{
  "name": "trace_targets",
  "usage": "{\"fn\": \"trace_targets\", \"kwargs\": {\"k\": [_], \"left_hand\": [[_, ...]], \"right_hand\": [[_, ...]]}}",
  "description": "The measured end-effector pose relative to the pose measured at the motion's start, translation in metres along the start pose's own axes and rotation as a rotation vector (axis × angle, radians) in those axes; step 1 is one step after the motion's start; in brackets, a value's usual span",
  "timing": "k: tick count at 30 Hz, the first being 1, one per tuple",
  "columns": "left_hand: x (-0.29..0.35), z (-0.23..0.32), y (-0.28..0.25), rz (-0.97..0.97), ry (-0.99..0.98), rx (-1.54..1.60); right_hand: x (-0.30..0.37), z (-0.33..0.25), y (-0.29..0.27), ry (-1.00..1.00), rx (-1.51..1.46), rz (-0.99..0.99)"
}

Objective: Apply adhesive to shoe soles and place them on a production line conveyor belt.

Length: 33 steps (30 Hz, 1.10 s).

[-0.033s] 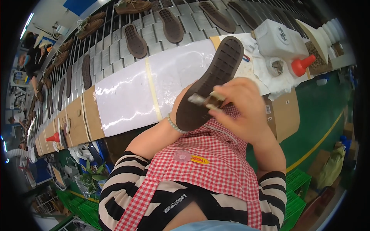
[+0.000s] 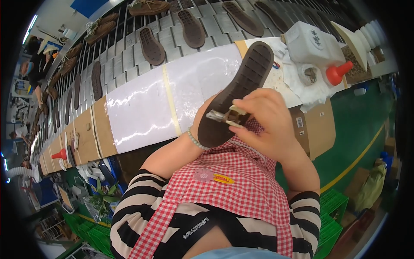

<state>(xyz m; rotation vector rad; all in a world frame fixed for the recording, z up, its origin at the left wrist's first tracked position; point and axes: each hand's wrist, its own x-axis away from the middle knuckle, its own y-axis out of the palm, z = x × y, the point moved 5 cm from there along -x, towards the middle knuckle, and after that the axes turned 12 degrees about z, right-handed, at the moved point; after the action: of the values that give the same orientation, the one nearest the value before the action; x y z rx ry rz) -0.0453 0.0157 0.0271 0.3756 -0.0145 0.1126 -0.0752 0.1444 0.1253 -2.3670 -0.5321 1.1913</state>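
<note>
Sole point(image 2: 241, 90), dark brown, is held up in front of the chest, its long axis running from the heel at lower left up to the toe at upper right over the bench point(image 2: 146, 108). Left hand point(image 2: 202, 123) grips it from behind at the heel, mostly hidden, while the right hand point(image 2: 267, 121) closes its fingers on a small brush point(image 2: 224, 115) whose bristles touch the heel end. Beyond stand a white jug point(image 2: 312, 43), a red-capped bottle point(image 2: 338, 73) and more soles on the conveyor point(image 2: 202, 17).

Slatted conveyor point(image 2: 129, 56) carrying dark soles point(image 2: 152, 45), brown shoes point(image 2: 148, 6).
</note>
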Motion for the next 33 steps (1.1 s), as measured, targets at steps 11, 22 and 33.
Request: {"fn": "trace_targets", "kwargs": {"k": [11,22,33], "left_hand": [[-0.019,0.012,-0.042,-0.228,-0.182,1.168],[-0.014,0.049,-0.135,0.128,0.045,1.444],[-0.017,0.068,-0.175,0.155,0.214,1.547]], "right_hand": [[-0.004,0.022,-0.03,0.249,-0.109,0.385],[0.025,0.037,-0.008,0.388,-0.22,0.292],[0.022,0.041,0.011,0.39,-0.278,0.227]]}}
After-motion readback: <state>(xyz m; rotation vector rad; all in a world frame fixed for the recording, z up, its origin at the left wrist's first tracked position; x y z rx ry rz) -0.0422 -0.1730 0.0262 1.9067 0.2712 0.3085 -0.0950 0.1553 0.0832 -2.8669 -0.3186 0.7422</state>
